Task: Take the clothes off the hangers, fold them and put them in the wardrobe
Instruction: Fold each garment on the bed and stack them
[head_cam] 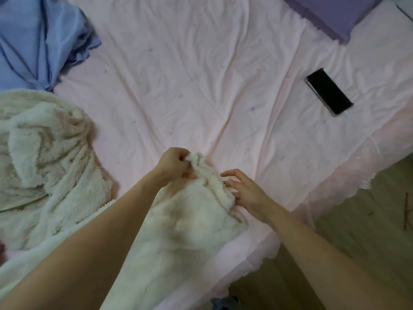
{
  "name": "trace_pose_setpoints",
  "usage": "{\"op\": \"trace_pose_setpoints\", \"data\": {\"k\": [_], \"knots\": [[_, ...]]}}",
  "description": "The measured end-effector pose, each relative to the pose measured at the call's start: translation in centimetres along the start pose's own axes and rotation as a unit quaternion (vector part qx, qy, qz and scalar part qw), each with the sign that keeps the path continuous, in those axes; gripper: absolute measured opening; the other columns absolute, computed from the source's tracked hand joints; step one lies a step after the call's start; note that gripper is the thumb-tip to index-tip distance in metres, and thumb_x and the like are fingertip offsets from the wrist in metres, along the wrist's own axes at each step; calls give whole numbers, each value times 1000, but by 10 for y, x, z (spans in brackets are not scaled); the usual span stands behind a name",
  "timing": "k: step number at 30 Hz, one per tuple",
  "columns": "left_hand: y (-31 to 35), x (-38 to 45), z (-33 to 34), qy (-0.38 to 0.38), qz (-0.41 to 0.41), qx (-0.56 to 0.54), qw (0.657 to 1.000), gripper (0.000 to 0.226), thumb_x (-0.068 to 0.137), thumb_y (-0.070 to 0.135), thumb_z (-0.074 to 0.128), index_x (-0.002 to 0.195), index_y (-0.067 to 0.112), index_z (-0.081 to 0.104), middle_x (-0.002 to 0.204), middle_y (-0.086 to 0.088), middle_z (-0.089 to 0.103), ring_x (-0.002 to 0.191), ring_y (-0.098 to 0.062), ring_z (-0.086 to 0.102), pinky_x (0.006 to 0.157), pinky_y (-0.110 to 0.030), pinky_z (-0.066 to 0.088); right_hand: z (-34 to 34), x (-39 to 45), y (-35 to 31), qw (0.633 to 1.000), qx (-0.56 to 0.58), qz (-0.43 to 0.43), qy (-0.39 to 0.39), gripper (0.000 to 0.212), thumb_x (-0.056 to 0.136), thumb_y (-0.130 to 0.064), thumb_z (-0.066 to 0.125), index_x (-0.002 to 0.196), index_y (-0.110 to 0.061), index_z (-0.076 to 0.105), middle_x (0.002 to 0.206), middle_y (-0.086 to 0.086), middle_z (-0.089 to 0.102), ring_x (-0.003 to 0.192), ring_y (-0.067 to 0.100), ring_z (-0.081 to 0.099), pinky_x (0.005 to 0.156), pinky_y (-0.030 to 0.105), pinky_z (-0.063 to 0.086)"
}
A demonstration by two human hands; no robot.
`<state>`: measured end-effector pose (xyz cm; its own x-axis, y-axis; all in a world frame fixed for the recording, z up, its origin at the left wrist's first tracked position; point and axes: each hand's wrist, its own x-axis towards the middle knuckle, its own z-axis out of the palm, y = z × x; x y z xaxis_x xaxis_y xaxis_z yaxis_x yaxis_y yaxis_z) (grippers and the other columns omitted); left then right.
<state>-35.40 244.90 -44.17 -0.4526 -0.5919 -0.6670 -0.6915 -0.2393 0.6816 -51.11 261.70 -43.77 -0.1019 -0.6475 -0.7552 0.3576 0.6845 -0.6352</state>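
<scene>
- I see my left hand [176, 162] pinching the white fleece garment [185, 224] at its tip, on the bed [178, 74]; right hand [243, 189] spread loose, touching its edge.
- Beyond the fleece: phone [328, 94], blue garment [38, 39], purple pillow [330, 14].

Legible text: none for you to log. The phone [329, 94], far right on the pink bedsheet [201, 74], shows you a dark screen; the white fleece garment [178, 220] shows no label.
</scene>
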Motion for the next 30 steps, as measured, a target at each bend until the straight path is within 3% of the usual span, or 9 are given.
{"op": "trace_pose_setpoints", "data": {"k": [2, 7, 11, 15, 18, 20, 23, 27, 30], "knots": [[-1, -4, 3, 22, -4, -14, 1000, 16, 93, -2, 48, 92, -13, 60, 90, -19, 57, 72, -23, 72, 75, -44, 60, -3, -4, -3, 1000, -6, -1, -28, 17, 97, -12, 50, 110, -14, 62, 92, 16, 56, 79, 25, 52, 65, 29, 49], [-2, -18, 5, 39, -1, -101, 994, 16, 94, -2, 55, 79, -4, 60, 82, -12, 44, 78, -29, 63, 64, -20, 57, -1, -2, -7, 995, -79, 62, 7, 27, 86, -15, 70, 112, -13, 60, 100, 14, 69, 84, 24, 66, 76, 39, 56], [-4, -26, 5, 51, 2, -140, 989, 12, 93, 2, 59, 95, -9, 64, 75, -10, 44, 78, -31, 59, 63, -21, 57, 2, 4, 0, 992, -88, 65, 63, 15, 92, -8, 59, 101, 0, 69, 89, 14, 65, 70, 14, 60, 63, 26, 55], [-6, -28, 3, 61, 13, -157, 986, 10, 93, 3, 59, 94, -7, 64, 64, -2, 42, 74, -29, 57, 62, -21, 57, 1, 2, -2, 994, -80, 63, 27, 17, 93, -21, 62, 91, -7, 71, 79, 6, 67, 69, 13, 63, 62, 24, 56], [-8, -31, 7, 68, 17, -157, 985, 12, 94, 4, 59, 95, -6, 66, 67, -5, 44, 74, -28, 57, 62, -22, 58, 2, -1, -2, 987, -146, 62, 7, 12, 91, -2, 58, 91, -4, 71, 81, 11, 67, 69, 18, 64, 59, 26, 57], [-6, -33, 6, 91, 27, -162, 982, 13, 94, 5, 58, 96, -4, 67, 79, -12, 53, 76, -31, 60, 62, -24, 58, -4, -4, -3, 982, -170, 72, 46, 21, 87, 13, 52, 82, 1, 68, 77, 15, 63, 65, 22, 62, 57, 28, 59], [1, -28, 2, 120, 49, -150, 980, 12, 94, 4, 58, 95, 1, 69, 96, -16, 60, 80, -32, 65, 60, -26, 58, -26, -14, -9, 979, -107, 101, 142, 22, 88, 16, 51, 73, 3, 60, 77, 17, 58, 60, 26, 60, 46, 23, 56], [45, -11, 30, 92, 104, -31, 990, 10, 95, 2, 54, 92, 6, 62, 90, -13, 57, 64, -25, 65, 58, -28, 59, -62, -30, -18, 964, -29, 110, 241, 20, 86, 15, 56, 70, 2, 55, 78, 18, 54, 56, 28, 60, 39, 23, 53], [89, 13, 69, 88, 122, -22, 988, 17, 94, -1, 50, 93, 15, 44, 84, -4, 50, 55, -24, 63, 56, -35, 56, -104, -37, -33, 937, 26, 80, 339, 24, 85, 15, 57, 69, -2, 50, 77, 16, 52, 55, 27, 58, 35, 22, 49]]}}
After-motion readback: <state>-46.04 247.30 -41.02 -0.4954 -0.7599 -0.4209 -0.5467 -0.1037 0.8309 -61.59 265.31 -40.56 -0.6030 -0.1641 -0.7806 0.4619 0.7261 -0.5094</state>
